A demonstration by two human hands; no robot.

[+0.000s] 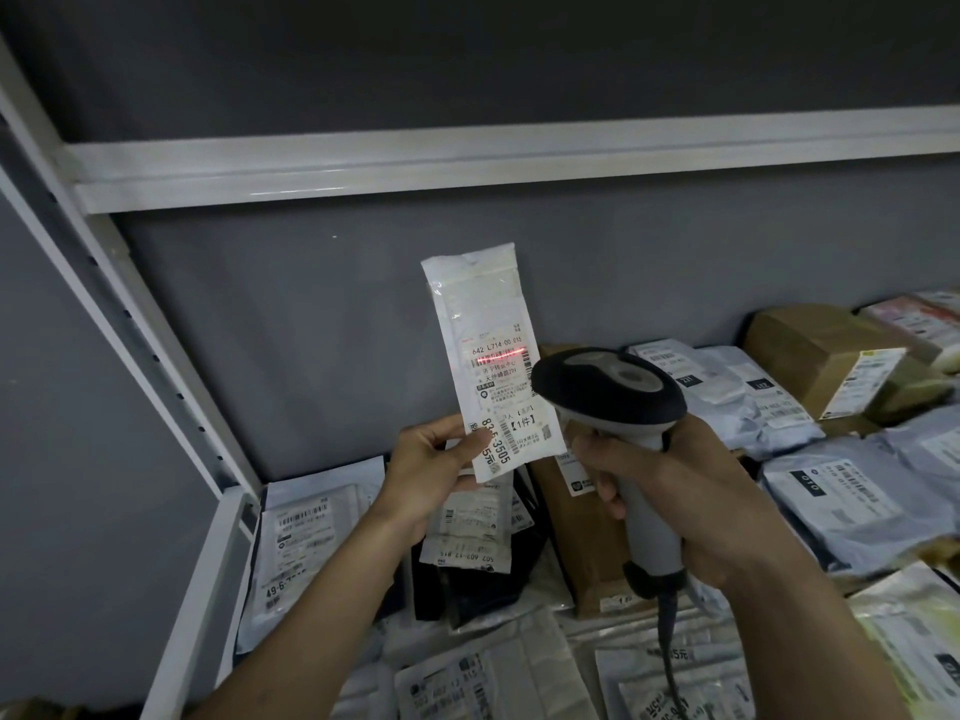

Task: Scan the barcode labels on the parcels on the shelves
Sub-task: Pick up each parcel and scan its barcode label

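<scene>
Grey shelving behind, left hand (pixel 434 467) pinches the slim white plastic parcel (pixel 485 356) upright mid-frame; right hand (pixel 670 491) grips the grey handheld scanner (pixel 613 394) just right, its red beam (pixel 501 357) crossing the label.

slim parcel (pixel 488 356): upright, above the shelf (pixel 197 589), lower end in left hand (pixel 431 475). scanner (pixel 613 397): just right of it, in right hand (pixel 670 491), cable hanging below. flat mailers (pixel 301 543): on the shelf, lower left. cardboard box (pixel 826 356): far right, behind stacked bags (pixel 852 501). upper shelf rail (pixel 467 168): above all.
</scene>
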